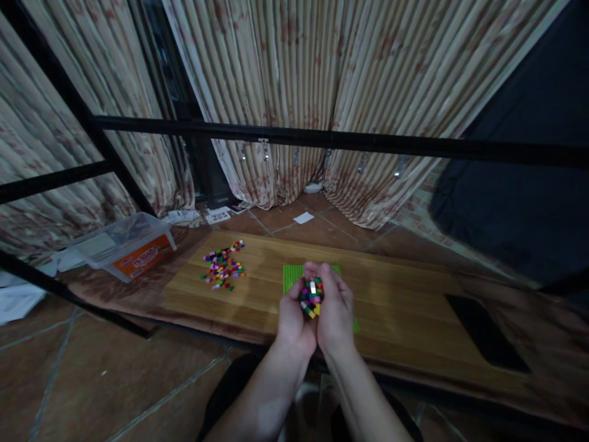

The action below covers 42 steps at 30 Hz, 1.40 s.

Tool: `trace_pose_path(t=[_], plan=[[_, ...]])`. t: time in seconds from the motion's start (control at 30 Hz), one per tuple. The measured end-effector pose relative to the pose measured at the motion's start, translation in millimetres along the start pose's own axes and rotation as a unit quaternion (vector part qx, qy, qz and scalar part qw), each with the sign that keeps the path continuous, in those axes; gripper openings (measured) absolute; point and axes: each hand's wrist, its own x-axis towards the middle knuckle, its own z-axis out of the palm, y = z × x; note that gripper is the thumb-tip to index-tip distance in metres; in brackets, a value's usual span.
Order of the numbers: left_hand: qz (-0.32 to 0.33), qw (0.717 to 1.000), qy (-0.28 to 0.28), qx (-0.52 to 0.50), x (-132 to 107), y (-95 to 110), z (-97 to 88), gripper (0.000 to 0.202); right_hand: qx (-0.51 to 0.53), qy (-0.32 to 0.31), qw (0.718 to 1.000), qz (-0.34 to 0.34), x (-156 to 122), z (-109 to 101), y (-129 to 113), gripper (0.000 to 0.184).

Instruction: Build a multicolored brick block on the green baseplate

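Cupped side by side, my left hand (294, 316) and my right hand (335, 307) hold a heap of small coloured toy bricks (311, 299) between them. White, yellow, green, red and purple pieces show in the heap. The fingers of both hands curl around it, with the fingertips meeting at the far side. Beneath the hands is a green studded baseplate (293, 275), largely covered by them. Farther left on the wooden board (262, 258), a loose pile of similar small bricks (223, 267) lies spread out.
A clear plastic box (133, 236) with an orange label stands left of the board. A flat black object (486, 331) lies at the board's right end. A black metal rail (294, 133) crosses in front of striped curtains (285, 67). Papers (304, 218) lie on the tiled floor.
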Motion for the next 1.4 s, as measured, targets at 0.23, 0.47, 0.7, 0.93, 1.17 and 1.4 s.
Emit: trace_pose_path(t=[0.23,0.47,0.7,0.93,1.17,1.4], plan=[[-0.04,0.996,-0.055,-0.061,25.5,16.7,18.9,0.023,0.211,-0.028,0.977,-0.003,27.7,25.5,-25.8,0.026],[-0.03,0.996,-0.064,-0.059,52.0,28.2,28.6,0.019,-0.062,-0.006,0.987,-0.15,58.3,-7.0,-26.6,0.015],[-0.038,0.997,-0.053,-0.033,71.1,18.8,26.0,0.021,-0.289,-0.137,0.933,-0.162,77.7,-37.3,-0.9,0.021],[-0.022,0.999,-0.034,-0.026,76.6,9.1,17.3,0.021,-0.313,-0.128,0.931,-0.137,76.1,-33.9,12.3,0.016],[-0.014,0.999,-0.024,-0.047,76.2,9.2,17.2,0.021,-0.205,-0.097,0.971,-0.078,76.0,-32.7,23.8,0.014],[0.028,0.998,-0.018,-0.048,77.0,40.3,15.6,0.022,-0.053,-0.024,0.998,-0.007,80.9,-40.3,11.2,0.024]])
